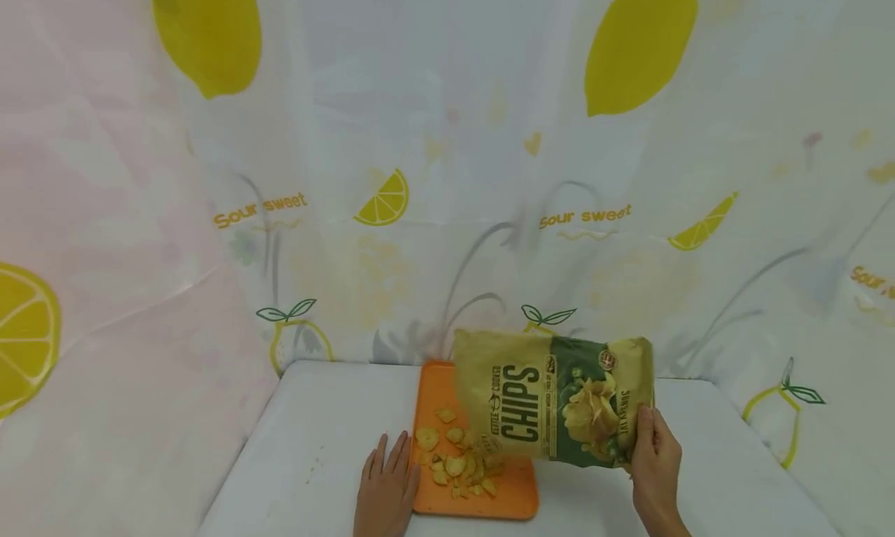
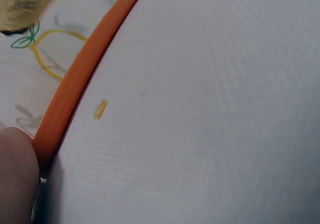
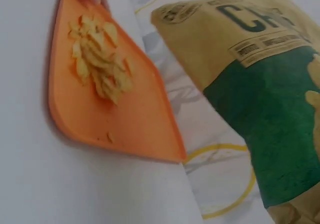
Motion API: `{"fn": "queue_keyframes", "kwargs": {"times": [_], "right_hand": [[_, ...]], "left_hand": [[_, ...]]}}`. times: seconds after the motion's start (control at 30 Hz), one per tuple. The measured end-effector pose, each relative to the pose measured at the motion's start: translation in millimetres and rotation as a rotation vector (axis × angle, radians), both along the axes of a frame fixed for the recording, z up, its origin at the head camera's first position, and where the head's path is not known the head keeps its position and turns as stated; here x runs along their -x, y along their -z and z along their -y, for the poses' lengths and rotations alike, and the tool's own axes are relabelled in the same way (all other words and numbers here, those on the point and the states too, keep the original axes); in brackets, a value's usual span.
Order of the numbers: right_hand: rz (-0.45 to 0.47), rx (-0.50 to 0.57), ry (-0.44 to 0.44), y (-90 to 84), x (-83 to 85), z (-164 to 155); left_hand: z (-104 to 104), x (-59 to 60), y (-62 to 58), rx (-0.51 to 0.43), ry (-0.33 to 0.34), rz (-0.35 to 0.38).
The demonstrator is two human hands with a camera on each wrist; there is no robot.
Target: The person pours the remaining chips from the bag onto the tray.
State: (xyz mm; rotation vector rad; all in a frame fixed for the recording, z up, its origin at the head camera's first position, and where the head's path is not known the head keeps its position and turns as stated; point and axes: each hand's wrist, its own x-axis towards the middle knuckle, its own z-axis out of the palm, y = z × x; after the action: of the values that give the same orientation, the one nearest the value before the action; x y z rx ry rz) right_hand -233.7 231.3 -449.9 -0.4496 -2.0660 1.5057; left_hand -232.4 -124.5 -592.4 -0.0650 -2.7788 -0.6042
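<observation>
My right hand [image 1: 656, 463] grips a tan and green bag of chips [image 1: 513, 393] by its right end. The bag lies on its side in the air, its left end over an orange tray [image 1: 517, 500]. A pile of potato chips [image 3: 97, 56] sits on the tray, with several pieces spread around it in the head view. My left hand [image 1: 387, 482] lies flat on the table at the tray's left edge, fingers straight. In the left wrist view, a fingertip [image 2: 17, 171] touches the orange rim. The bag hides the tray's far right part in the head view.
The white table [image 1: 280, 444] carries a few crumbs [image 1: 312, 469] left of the tray, and one yellow crumb [image 2: 100, 109] shows near the rim in the left wrist view. A lemon-printed curtain [image 1: 447, 133] stands behind the table and along both sides.
</observation>
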Motion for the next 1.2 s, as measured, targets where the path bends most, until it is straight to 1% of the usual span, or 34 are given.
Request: {"fn": "queue_keyframes", "kwargs": {"times": [0.03, 0.1, 0.13, 0.23, 0.33, 0.4, 0.53, 0.6, 0.7, 0.77, 0.8, 0.83, 0.9, 0.93, 1.0, 1.07, 1.17, 1.2], "right_hand": [[-0.011, 0.044, 0.002, 0.1, 0.0, 0.5], [-0.011, 0.090, 0.011, 0.8, 0.7, 0.9], [-0.003, 0.090, 0.011, 1.3, 0.9, 0.8], [0.039, 0.027, 0.007, 2.7, 0.9, 0.2], [0.035, 0.090, -0.001, 4.1, -0.1, -0.1], [0.027, 0.100, 0.011, 4.9, 0.0, -0.1], [0.049, -0.001, 0.024, 6.7, 0.0, -0.5], [0.035, 0.022, 0.030, 7.4, 0.1, -0.5], [-0.018, 0.080, 0.059, 6.6, 0.3, 0.6], [-0.031, 0.078, 0.061, 6.3, -0.1, 1.1], [-0.024, 0.051, 0.061, 6.1, -0.4, 1.1], [-0.020, 0.046, 0.057, 6.0, -0.8, 1.0], [-0.022, 0.088, 0.041, 6.1, -2.1, 0.6], [-0.036, 0.133, 0.032, 5.9, -2.3, 0.6], [-0.046, 0.164, 0.040, 5.9, -2.2, 0.1], [-0.040, 0.151, 0.035, 5.7, -1.8, -0.4], [-0.006, 0.087, 0.034, 6.0, -0.6, -0.9], [-0.007, 0.098, 0.031, 6.0, -0.5, -1.0]], "left_hand": [[0.2, -0.1, 0.5, 0.000, -0.001, -0.001], [0.5, 0.2, 1.2, 0.002, -0.003, 0.001], [0.4, 0.1, 1.0, 0.002, -0.004, 0.000], [0.0, -0.3, 1.3, 0.006, -0.007, 0.001], [-0.1, -1.4, 1.0, 0.027, -0.014, -0.012], [-0.1, -1.4, 0.9, 0.035, -0.017, -0.020], [-0.6, -1.6, -0.3, 0.024, -0.015, -0.010], [-0.8, -1.5, -0.7, 0.022, -0.011, -0.004], [-0.6, -1.4, -1.6, 0.026, -0.003, -0.015], [-0.2, -1.4, -1.7, 0.023, -0.001, -0.016], [0.2, -1.3, -1.3, 0.022, 0.000, -0.016], [0.5, -1.3, -1.1, 0.019, 0.000, -0.013], [0.9, -1.1, -0.7, 0.017, -0.001, -0.004], [1.3, -1.0, -1.0, 0.018, 0.000, -0.001], [1.9, -0.5, -0.9, 0.014, 0.004, 0.004], [2.2, -0.5, -1.8, 0.008, 0.010, 0.008], [2.4, -0.7, -2.8, 0.004, 0.013, 0.016], [2.5, -0.8, -3.1, 0.004, 0.011, 0.020]]}}
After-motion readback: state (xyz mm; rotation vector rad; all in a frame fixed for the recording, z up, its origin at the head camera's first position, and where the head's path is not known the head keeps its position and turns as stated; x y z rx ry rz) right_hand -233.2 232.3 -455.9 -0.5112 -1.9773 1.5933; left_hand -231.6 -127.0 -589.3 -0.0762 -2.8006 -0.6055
